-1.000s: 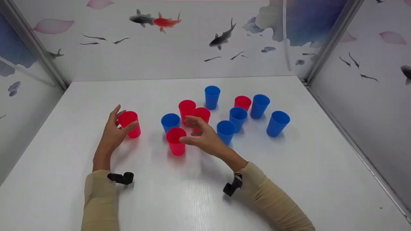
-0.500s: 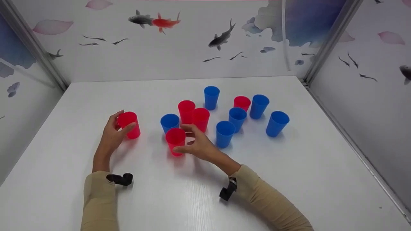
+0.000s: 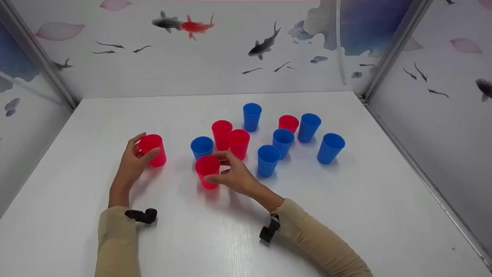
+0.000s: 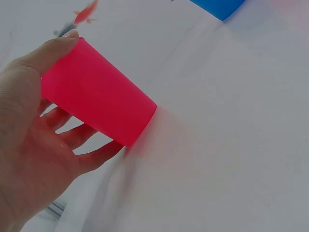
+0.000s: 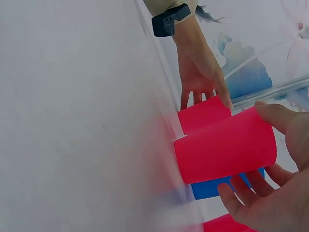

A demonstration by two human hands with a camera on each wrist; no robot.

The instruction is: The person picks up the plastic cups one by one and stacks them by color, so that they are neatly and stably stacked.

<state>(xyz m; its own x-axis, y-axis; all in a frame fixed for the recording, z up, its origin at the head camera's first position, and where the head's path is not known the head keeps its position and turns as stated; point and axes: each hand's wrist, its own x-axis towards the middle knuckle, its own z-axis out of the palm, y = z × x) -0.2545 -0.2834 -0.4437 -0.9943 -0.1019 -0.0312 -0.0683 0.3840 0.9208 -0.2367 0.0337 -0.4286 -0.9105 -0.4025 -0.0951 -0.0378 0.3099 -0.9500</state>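
Observation:
My left hand [image 3: 132, 163] holds an upright red cup [image 3: 160, 157] at the left, thumb on its near side and fingers round the far side. In the left wrist view the thumb lies near the rim of that red cup [image 4: 101, 94] and the fingers spread along its wall. Nearer the middle, my right hand [image 3: 239, 179] grips a second upright red cup [image 3: 203, 173] from its right side. The right wrist view has the thumb at this red cup's [image 5: 224, 147] rim and the fingers under its other side. A blue cup [image 3: 200, 145] stands right behind it, partly hidden.
Two red cups [image 3: 239, 144] stand close together behind the right hand. Several blue cups [image 3: 268, 163] and another red cup [image 3: 288, 122] are spread to the right and back. White panels [image 3: 215, 77] painted with fish border the white table [image 3: 215, 246].
My right hand has come left and down to the front red cup and taken hold of it. The left hand's fingers have drawn in round its own cup.

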